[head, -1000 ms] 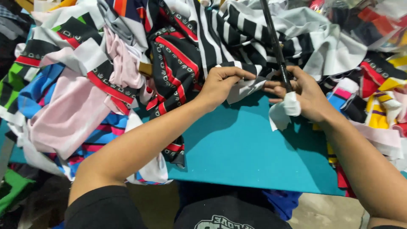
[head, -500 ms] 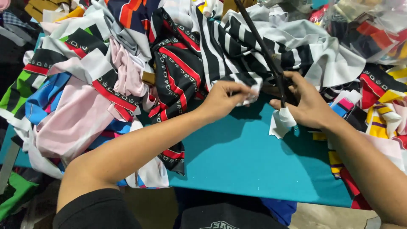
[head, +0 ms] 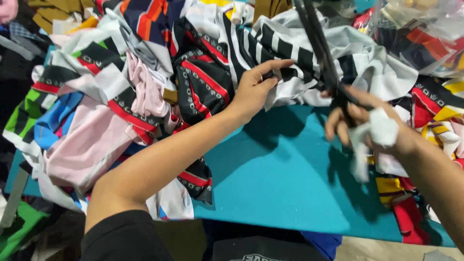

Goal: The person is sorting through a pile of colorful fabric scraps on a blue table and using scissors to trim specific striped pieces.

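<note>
Presently, the left hand (head: 253, 92) pinches the edge of a black-and-white striped fabric piece (head: 309, 67), fingers closed on the cloth just above the teal tabletop (head: 280, 183). Right of that fabric edge, the right hand (head: 367, 125), blurred, grips long black scissors (head: 321, 53), blades pointing up over the stripes, with white cloth wrapped around one finger. Mixed coloured fabric scraps (head: 106, 121) lie heaped left of the striped piece.

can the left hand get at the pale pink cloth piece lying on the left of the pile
Probably yes. The left hand grips the black-and-white striped fabric, while the pale pink cloth piece lies uncovered on top beside that forearm, nothing blocking it.
</note>
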